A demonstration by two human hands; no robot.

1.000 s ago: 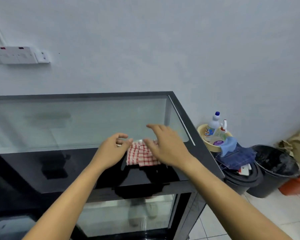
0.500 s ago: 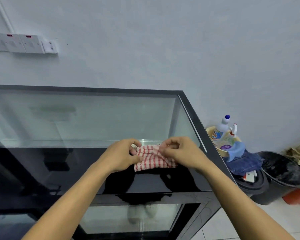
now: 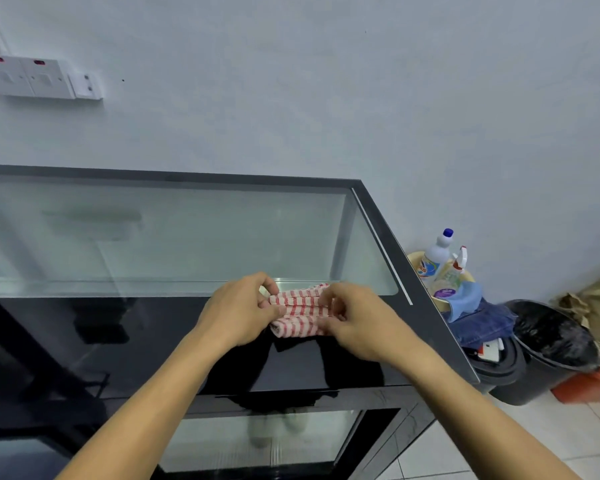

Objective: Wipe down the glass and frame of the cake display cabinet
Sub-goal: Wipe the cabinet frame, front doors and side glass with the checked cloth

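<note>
— While both forearms are reaching in from below, what are the hands doing?

— The left hand and right hand are each pinching the red-checked cloth, grip closed on its ends (bunched between them).

— Where is it lying?

— It's resting on the cabinet top, at the glass edge; beyond, bottles are standing in a basin.

One display cabinet, one checked cloth, two hands (both gripping it), two bottles, two black bins
</note>
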